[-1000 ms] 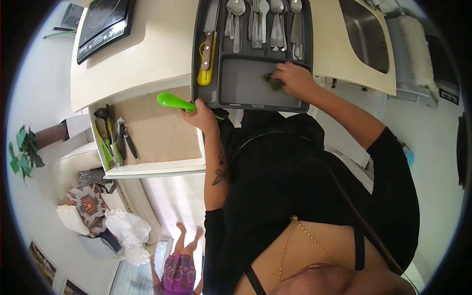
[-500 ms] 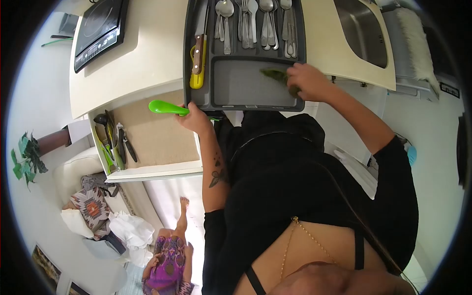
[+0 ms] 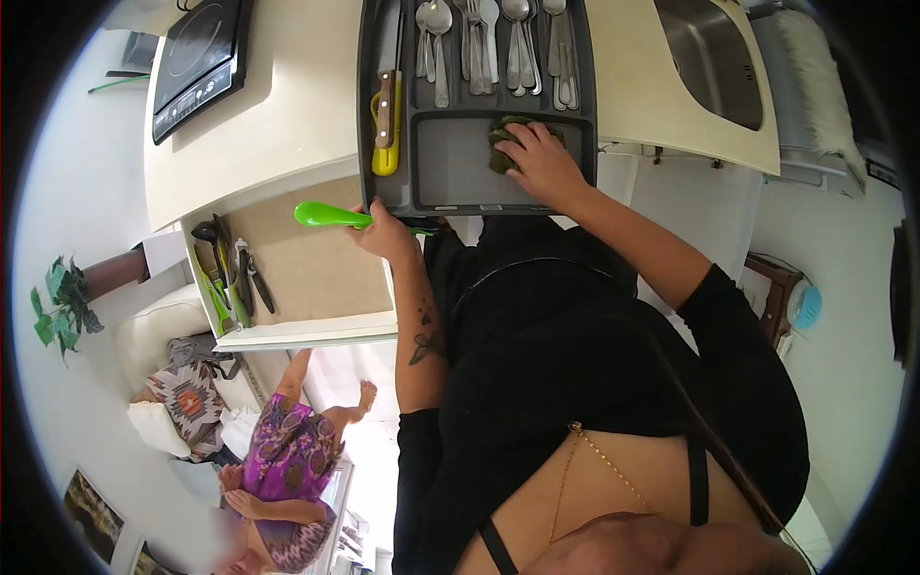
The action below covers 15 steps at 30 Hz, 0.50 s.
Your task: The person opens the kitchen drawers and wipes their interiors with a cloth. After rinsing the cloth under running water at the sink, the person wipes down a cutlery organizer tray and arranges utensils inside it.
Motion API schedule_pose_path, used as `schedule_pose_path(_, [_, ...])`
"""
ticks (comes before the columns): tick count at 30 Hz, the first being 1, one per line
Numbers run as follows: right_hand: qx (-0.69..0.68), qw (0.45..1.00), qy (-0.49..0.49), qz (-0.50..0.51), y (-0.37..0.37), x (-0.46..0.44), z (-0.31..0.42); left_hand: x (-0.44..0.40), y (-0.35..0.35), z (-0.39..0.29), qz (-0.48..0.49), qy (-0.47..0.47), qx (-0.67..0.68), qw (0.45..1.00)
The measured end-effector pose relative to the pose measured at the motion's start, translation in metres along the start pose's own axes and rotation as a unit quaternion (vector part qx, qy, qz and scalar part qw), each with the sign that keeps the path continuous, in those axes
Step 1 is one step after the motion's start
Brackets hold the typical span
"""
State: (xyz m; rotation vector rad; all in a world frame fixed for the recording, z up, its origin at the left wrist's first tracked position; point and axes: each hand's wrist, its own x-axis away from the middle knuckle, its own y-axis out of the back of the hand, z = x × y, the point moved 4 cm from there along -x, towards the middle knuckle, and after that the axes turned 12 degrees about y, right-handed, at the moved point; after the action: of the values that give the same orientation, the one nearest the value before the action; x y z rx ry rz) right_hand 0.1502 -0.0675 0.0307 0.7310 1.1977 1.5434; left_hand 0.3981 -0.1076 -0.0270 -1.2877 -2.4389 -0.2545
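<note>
A dark grey cutlery tray point(image 3: 460, 208) lies in front of me at the counter's edge. My left hand point(image 3: 387, 235) is closed at its front left corner, gripping a bright green-handled utensil point(image 3: 326, 215) that points left; its other end is mostly hidden. My right hand point(image 3: 539, 158) presses a bunched dark green cloth point(image 3: 504, 144) onto the floor of the tray's wide front compartment. Behind that, metal spoons point(image 3: 440, 57), forks point(image 3: 475, 48) and knives stand sorted in slots. A wooden-handled knife point(image 3: 385, 115) and a yellow-handled tool point(image 3: 384, 161) lie in the left slot.
Below the counter, a pulled-out drawer point(image 3: 307, 254) holds several utensils point(image 3: 230, 273) along its left side. An induction cooktop point(image 3: 201, 67) sits back left, a steel sink point(image 3: 714, 67) right. Another person point(image 3: 287, 460) is at the lower left, near a sofa.
My right hand has moved the cloth leftward from the compartment's right end toward its middle. My left hand stays at the tray corner. The other person has shifted and turned.
</note>
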Motion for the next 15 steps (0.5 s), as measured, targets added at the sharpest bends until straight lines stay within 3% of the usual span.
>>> schedule_pose_path(3, [0.003, 0.997, 0.055, -0.049, -0.004, -0.005, -0.015, 0.007, -0.003, -0.001, -0.006, 0.03, 0.032, 0.999])
schedule_pose_path(10, [-0.014, 0.995, 0.041, -0.09, -0.003, -0.029, -0.023, 0.002, -0.003, 0.008, 0.02, 0.046, 0.004, 0.999])
schedule_pose_path(12, [-0.213, 0.973, -0.088, 0.007, 0.001, -0.03, -0.024, 0.002, -0.001, 0.003, 0.036, 0.06, -0.005, 0.998])
schedule_pose_path(13, [-0.215, 0.973, -0.085, 0.005, 0.009, -0.027, -0.018, 0.002, 0.001, 0.002, 0.054, 0.08, -0.014, 0.995])
schedule_pose_path(15, [-0.384, 0.916, -0.104, -0.053, 0.028, -0.015, -0.009, 0.004, 0.011, -0.004, 0.087, 0.103, 0.005, 0.991])
